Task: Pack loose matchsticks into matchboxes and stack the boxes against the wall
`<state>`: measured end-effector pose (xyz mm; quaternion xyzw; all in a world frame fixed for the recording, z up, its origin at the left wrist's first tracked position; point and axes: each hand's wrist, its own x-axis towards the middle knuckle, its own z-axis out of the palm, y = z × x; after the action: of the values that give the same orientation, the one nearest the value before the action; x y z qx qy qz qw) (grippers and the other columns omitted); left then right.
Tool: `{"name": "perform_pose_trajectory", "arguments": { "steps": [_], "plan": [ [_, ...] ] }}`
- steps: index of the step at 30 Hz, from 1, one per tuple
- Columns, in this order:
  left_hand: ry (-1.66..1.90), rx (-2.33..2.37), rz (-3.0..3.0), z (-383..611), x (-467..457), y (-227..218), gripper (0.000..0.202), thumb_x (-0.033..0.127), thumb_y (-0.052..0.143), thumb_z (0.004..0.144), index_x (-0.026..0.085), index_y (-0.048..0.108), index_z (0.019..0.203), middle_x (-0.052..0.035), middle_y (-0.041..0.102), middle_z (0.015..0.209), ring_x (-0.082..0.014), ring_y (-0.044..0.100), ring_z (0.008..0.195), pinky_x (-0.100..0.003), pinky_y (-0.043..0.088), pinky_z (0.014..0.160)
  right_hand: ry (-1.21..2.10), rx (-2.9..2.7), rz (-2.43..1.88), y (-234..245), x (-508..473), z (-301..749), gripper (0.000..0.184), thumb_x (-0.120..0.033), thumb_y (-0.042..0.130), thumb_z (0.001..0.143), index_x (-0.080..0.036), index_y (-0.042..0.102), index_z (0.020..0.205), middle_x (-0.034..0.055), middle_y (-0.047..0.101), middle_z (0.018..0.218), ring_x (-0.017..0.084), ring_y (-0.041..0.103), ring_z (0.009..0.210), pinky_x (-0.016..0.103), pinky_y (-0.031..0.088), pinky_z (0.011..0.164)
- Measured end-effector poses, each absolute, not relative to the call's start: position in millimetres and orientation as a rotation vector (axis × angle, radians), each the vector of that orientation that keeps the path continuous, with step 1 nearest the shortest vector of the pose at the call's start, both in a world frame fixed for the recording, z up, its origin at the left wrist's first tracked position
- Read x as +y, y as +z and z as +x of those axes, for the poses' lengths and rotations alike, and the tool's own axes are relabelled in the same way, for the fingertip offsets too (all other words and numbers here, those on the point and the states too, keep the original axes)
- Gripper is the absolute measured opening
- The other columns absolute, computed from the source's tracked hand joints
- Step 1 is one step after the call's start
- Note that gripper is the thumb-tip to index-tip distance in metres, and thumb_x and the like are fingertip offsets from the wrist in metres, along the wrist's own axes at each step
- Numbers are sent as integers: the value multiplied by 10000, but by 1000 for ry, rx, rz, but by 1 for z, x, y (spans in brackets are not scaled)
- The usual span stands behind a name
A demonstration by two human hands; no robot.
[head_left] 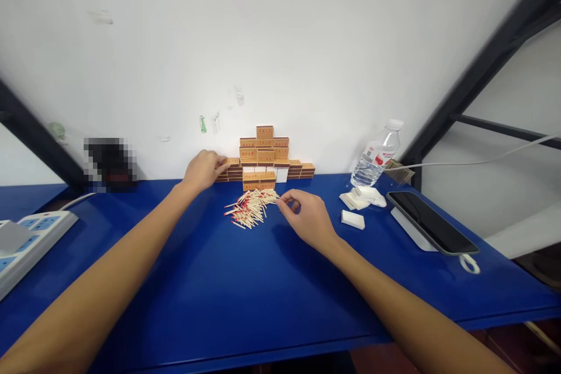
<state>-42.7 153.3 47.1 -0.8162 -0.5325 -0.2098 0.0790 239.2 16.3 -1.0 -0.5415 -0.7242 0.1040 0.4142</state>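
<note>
A: How is the left hand (pixel 202 170) set?

B: Its fingers are bent and slightly parted, tips at the left end of a stepped stack of orange-and-brown cardboard matchboxes (pixel 265 155). I can't tell whether they grip a box.

A: And the right hand (pixel 310 219)?

B: Thumb and forefinger nearly meet at the right edge of a loose heap of thin, pale wooden matchsticks with red heads (pixel 249 211). Whether a stick is pinched there, I can't tell.

A: How does the stack look?

B: Crisp little oblongs with dark brown sides, climbing to a single box, rightward of the left fingertips and beyond the right ones. White panels show low down.

A: Any writing?

B: Reddish characters on the orange faces, too small to read. Right of the right fingers, small white rectangular pieces (pixel 353 220) lie near a clear plastic bottle with a white cap (pixel 370 169); its red-and-white label is illegible too.
</note>
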Motion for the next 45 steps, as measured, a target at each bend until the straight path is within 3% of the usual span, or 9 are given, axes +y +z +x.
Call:
{"name": "perform_pose_trajectory", "arguments": {
  "steps": [7, 12, 15, 20, 23, 27, 31, 37, 45],
  "plan": [
    [-825, -1671, -2292, -36, 152, 39, 262, 356, 709, 921, 194, 777, 1115, -111, 779, 998, -285, 656, 972, -374, 470, 837, 201, -1777, -1382, -4, 25, 249, 214, -330, 645, 936, -223, 670, 752, -1, 723, 715, 159, 614, 614, 290, 417, 641],
    [-924, -1645, -2183, -41, 108, 37, 266, 344, 566, 1012, 193, 785, 1006, -118, 776, 995, -296, 677, 973, -404, 484, 858, 194, -1745, -1467, -6, 38, 267, 284, -391, 620, 946, -220, 617, 719, 11, 680, 656, 174, 599, 600, 298, 403, 617],
    [-960, -1585, -2277, -50, 72, 27, 208, 386, 648, 968, 227, 760, 893, -46, 766, 832, -236, 688, 779, -344, 482, 717, 127, -1728, -1543, -3, 48, 282, 164, -312, 613, 923, -208, 655, 803, 35, 728, 757, 185, 636, 656, 301, 427, 656],
    [-965, -1501, -2354, -67, 41, 3, 279, 365, 537, 1035, 221, 776, 1028, -35, 767, 803, -199, 672, 692, -318, 466, 673, -78, -1778, -1809, 22, 52, 331, 265, -396, 624, 938, -196, 722, 794, 87, 752, 786, 230, 670, 732, 329, 431, 688],
    [-959, -1393, -2364, -67, 38, 0, 309, 414, 567, 1023, 202, 786, 978, -50, 738, 776, -199, 658, 696, -318, 471, 670, 295, -2082, -1864, 39, 41, 366, 198, -400, 755, 837, -203, 760, 822, 66, 748, 785, 209, 662, 711, 317, 441, 662],
    [-1042, -1212, -2493, -59, 32, 5, 266, 371, 572, 1021, 203, 772, 972, -46, 766, 859, -184, 673, 762, -307, 505, 707, 604, -2082, -2063, 43, 27, 392, 303, -357, 888, 690, -194, 781, 922, 76, 748, 850, 199, 684, 724, 313, 459, 644],
    [-1020, -1147, -2630, -50, 24, 1, 255, 354, 568, 1020, 211, 774, 976, -34, 772, 857, -172, 658, 733, -310, 508, 677, 600, -2083, -2261, 35, 29, 391, 236, -254, 920, 600, -199, 747, 752, 44, 718, 715, 195, 645, 607, 320, 438, 572],
    [-1005, -1140, -2827, -36, 11, -7, 249, 437, 677, 954, 228, 770, 1051, -13, 727, 799, -157, 651, 695, -301, 522, 664, 675, -2298, -1528, 36, 16, 315, 318, -485, 807, 776, -216, 769, 942, 7, 670, 720, 165, 586, 632, 287, 427, 577],
    [-730, -1070, -3048, -23, -3, -8, 522, 641, 749, 848, 234, 723, 1173, -55, 727, 1002, -238, 689, 895, -365, 553, 747, 671, -2381, -1049, 14, -1, 230, 295, -449, 789, 873, -215, 745, 1047, -18, 621, 778, 134, 533, 681, 262, 410, 634]
  ]
}}
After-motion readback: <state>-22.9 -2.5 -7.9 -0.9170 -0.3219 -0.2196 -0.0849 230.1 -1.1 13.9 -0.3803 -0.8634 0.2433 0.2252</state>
